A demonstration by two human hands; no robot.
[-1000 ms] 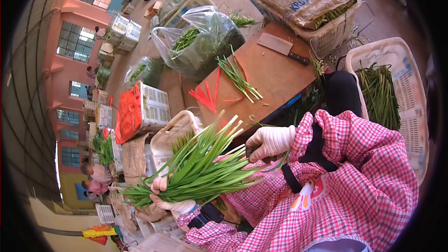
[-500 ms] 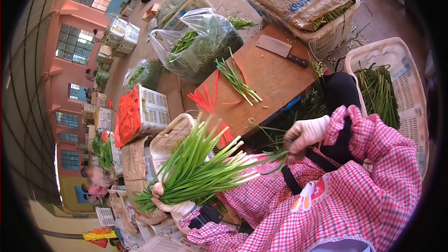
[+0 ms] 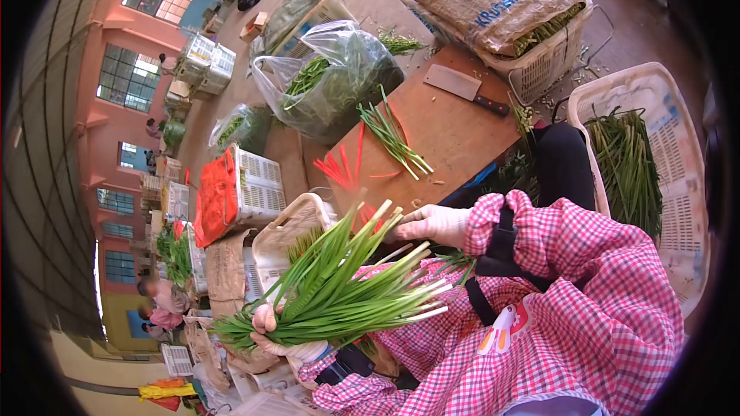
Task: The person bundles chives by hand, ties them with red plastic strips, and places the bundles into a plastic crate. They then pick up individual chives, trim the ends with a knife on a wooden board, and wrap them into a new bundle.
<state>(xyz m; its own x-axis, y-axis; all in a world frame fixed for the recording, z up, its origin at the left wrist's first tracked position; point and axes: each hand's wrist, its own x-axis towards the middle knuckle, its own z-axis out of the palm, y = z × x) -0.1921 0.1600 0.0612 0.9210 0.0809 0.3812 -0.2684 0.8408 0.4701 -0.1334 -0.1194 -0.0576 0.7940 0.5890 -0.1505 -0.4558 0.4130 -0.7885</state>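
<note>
Left hand (image 3: 287, 339) clamped on bunch of long green chive stalks (image 3: 339, 285) at lower centre, gloved right hand (image 3: 432, 225) pinching pale ends; best squaring ends flush before loosening grip.

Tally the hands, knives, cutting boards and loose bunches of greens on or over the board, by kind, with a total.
Gloved hands: 2, left hand and right hand
Cleaver: 1
Board: 1
Bunches: 2, held bunch and board bunch
Total: 6
</note>
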